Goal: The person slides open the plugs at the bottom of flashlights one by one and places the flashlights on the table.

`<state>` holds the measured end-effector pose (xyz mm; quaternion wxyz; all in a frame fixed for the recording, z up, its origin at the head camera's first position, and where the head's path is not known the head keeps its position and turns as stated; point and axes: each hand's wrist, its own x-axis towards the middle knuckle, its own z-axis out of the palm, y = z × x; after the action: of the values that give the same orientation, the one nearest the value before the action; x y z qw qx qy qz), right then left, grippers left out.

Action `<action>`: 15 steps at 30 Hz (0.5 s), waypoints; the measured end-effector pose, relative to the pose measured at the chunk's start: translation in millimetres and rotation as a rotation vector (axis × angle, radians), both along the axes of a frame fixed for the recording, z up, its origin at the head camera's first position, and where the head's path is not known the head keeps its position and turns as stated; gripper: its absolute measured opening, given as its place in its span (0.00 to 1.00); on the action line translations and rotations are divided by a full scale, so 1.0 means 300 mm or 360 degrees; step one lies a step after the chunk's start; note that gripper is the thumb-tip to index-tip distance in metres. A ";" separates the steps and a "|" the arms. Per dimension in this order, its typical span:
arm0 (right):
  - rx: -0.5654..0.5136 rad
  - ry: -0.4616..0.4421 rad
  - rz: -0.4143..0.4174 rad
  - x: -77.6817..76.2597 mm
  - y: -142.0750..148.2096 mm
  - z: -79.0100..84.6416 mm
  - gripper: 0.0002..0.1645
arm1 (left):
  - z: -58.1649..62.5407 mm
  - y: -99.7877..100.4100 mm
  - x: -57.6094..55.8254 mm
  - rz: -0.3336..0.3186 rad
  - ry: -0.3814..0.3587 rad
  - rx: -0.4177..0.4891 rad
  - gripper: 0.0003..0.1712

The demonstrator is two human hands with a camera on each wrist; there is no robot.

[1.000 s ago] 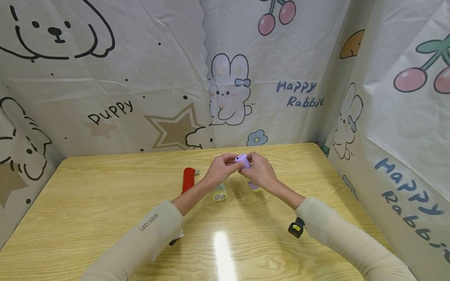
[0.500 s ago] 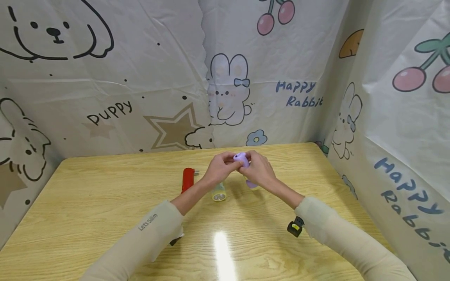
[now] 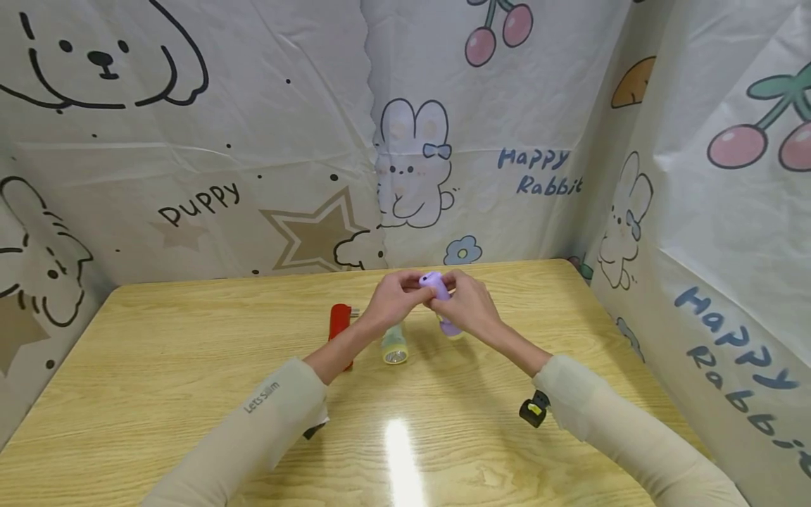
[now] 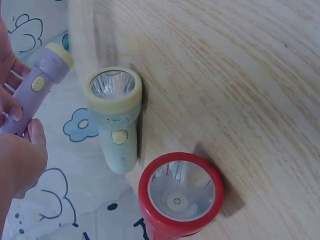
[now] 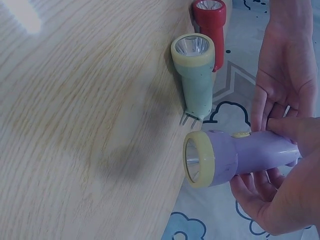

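Note:
A purple flashlight [image 3: 437, 285] with a pale yellow rim and yellow switch is held above the table by both hands. My left hand [image 3: 395, 299] pinches it near its tail end. My right hand [image 3: 469, 303] grips its body from the other side; in the right wrist view the lens end of the purple flashlight [image 5: 250, 155] sticks out past the fingers. Below the hands lies a mint-green flashlight [image 4: 117, 130] with a yellow rim, and metal prongs show at its tail in the right wrist view. Left of it lies a red flashlight [image 3: 339, 320], partly hidden by my left forearm.
The light wooden table [image 3: 190, 366] ends at a printed cloth backdrop [image 3: 304, 141] with puppies and rabbits, which also stands along the right side. A black strap device [image 3: 533, 410] hangs beneath my right sleeve.
The purple flashlight has tilted slightly in my hands, and its lens end has shifted a little left and up. My left forearm has moved slightly, showing the red flashlight's near end.

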<state>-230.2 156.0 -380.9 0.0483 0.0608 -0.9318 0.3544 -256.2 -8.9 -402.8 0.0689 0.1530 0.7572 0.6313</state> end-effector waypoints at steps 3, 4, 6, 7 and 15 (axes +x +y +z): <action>-0.0022 -0.0010 0.0003 0.001 0.005 -0.002 0.27 | 0.003 0.003 -0.001 0.0010 0.0016 -0.0016 0.22; -0.0029 -0.0010 0.0006 0.002 0.006 -0.003 0.27 | 0.002 0.004 -0.002 0.0014 0.0019 -0.0018 0.22; -0.0037 -0.0009 0.0016 0.002 0.008 -0.004 0.27 | 0.004 0.006 -0.002 0.0022 0.0023 -0.0021 0.22; -0.0038 -0.0006 0.0024 0.003 0.009 -0.004 0.27 | 0.005 0.007 -0.002 0.0026 0.0022 -0.0023 0.22; -0.0038 0.0025 0.0073 0.003 0.012 -0.001 0.26 | 0.010 0.011 0.002 0.0059 0.0004 -0.0031 0.21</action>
<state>-229.4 159.5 -381.3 0.0481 0.0843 -0.9255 0.3661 -255.7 -5.6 -399.7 0.0579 0.1392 0.7660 0.6249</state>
